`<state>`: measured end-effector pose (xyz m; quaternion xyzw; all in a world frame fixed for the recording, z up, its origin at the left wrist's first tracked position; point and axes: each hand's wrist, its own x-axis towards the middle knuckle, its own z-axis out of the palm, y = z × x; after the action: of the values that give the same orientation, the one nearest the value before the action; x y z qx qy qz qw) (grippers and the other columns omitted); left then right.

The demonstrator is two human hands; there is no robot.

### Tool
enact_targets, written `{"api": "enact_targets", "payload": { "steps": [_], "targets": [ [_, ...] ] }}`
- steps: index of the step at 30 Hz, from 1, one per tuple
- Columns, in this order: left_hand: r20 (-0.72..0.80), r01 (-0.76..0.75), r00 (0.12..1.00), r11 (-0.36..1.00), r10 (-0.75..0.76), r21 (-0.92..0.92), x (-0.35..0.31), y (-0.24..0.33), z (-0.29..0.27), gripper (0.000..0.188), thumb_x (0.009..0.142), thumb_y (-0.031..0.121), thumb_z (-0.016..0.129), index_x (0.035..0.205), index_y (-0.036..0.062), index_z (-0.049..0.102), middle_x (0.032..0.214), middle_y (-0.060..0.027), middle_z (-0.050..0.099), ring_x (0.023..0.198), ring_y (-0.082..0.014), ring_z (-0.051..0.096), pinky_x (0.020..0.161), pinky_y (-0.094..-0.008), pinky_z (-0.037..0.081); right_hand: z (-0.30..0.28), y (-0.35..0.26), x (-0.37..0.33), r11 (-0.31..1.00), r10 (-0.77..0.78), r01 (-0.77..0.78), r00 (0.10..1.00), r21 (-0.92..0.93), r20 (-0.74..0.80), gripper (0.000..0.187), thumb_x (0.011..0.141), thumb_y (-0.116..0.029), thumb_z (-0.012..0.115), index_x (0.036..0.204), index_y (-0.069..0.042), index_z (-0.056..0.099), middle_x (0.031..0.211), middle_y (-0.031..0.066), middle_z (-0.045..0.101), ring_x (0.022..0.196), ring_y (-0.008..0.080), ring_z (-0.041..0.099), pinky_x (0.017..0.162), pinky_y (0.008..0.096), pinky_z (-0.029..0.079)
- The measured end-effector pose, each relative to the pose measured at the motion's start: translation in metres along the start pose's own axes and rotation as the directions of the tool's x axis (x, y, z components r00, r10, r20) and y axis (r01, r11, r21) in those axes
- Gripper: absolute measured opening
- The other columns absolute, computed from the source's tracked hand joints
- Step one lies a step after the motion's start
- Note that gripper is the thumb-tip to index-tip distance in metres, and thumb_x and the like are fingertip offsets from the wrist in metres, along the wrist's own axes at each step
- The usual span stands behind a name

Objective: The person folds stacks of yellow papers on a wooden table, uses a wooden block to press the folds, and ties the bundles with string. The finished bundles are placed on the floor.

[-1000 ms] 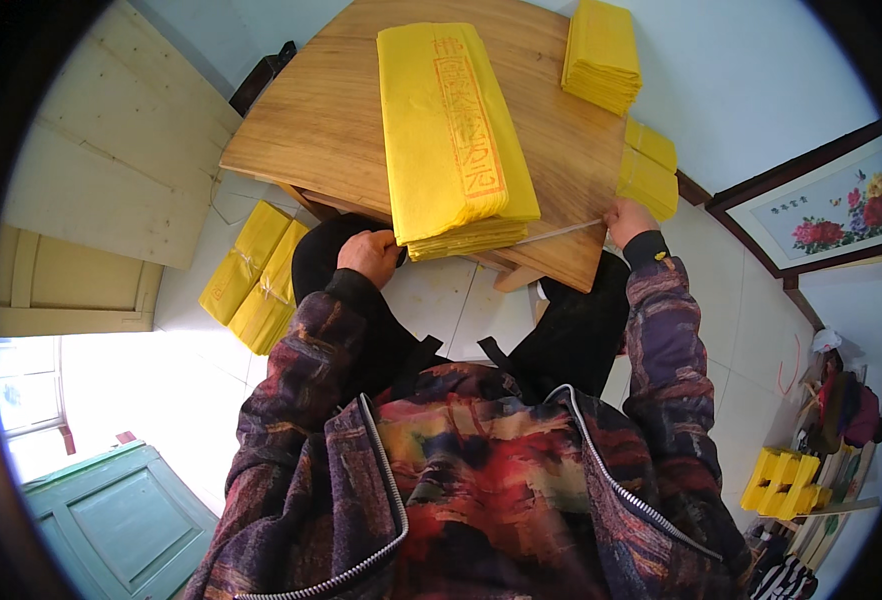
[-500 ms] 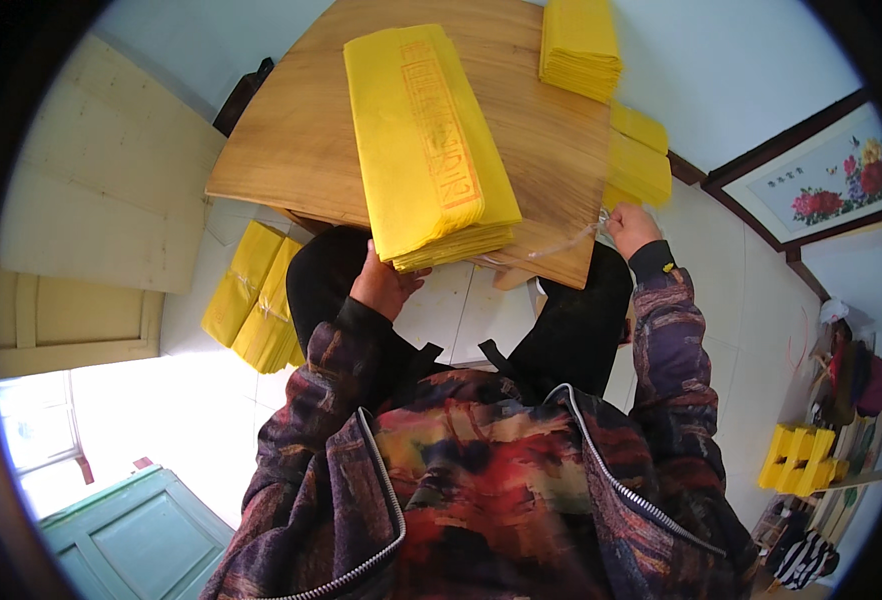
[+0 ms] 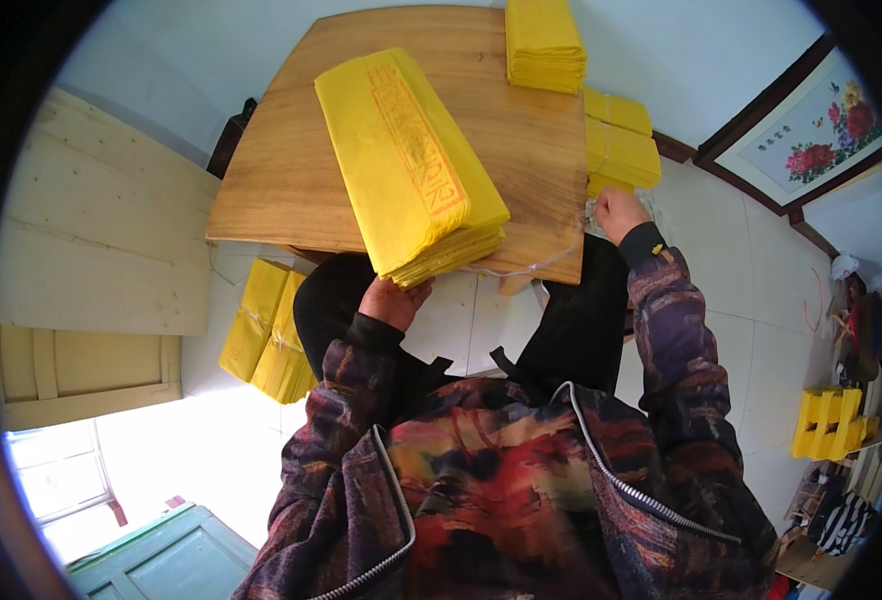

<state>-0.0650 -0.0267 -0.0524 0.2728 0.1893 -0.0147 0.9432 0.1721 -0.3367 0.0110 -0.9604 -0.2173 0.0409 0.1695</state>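
Left hand [image 3: 395, 303]: touches the near end of the yellow stack [image 3: 411, 165] from below. Fingers partly hidden under the paper; impossible to judge whether spread or pinching. Right hand [image 3: 621, 213]: curled into a fist just beyond the right edge of the table [image 3: 271, 150], pressed together on the clear strand [image 3: 531, 270]; exact pinch point hidden.

Strand: runs slack from beneath the near end of the stack, along the table's near edge, up to the right hand. Stack: lies at a slant on the wooden table, near end over the near edge, red print on the top face.

Second stack [image 3: 544, 45]: rests at the table's far right corner. Tied bundles [image 3: 621, 150]: lie beyond the right edge. Floor bundles [image 3: 266, 330]: lie side by side to the left, near the black trousers [image 3: 336, 310].

Farther out, right: framed flower picture [image 3: 811, 130] and yellow bundles on a shelf [image 3: 831, 425]. Farther out, left: pale board [image 3: 111, 220] and green panel [image 3: 171, 565].
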Motion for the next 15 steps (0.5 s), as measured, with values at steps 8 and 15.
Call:
{"api": "enact_targets", "payload": {
  "steps": [8,15],
  "targets": [
    [0.045,-0.006,0.999,0.998,0.008,-0.057,0.001,0.002,-0.002,0.039,0.086,0.031,0.049,0.115,0.0054,0.051,0.11,-0.0118,0.057,0.097,-0.0285,0.054,0.086,-0.0384,0.043,0.001,0.0,0.026,0.98,0.089,-0.1,0.993,-0.17,-0.071,0.018,0.079,-0.021,0.052,0.082,-0.005,0.059,0.083,0.0184,0.061,0.081,0.0372,0.058,0.068,0.0463,0.046],
    [0.022,0.024,1.0,0.997,-0.022,-0.071,0.003,0.001,-0.008,0.037,0.086,0.029,0.049,0.114,0.0057,0.052,0.109,-0.0105,0.058,0.095,-0.0277,0.055,0.084,-0.0377,0.044,0.005,-0.024,0.07,0.97,0.166,-0.184,0.979,-0.16,-0.121,0.022,0.081,-0.025,0.051,0.086,-0.005,0.059,0.09,0.0187,0.061,0.086,0.0365,0.058,0.072,0.046,0.046]
  ]
}}
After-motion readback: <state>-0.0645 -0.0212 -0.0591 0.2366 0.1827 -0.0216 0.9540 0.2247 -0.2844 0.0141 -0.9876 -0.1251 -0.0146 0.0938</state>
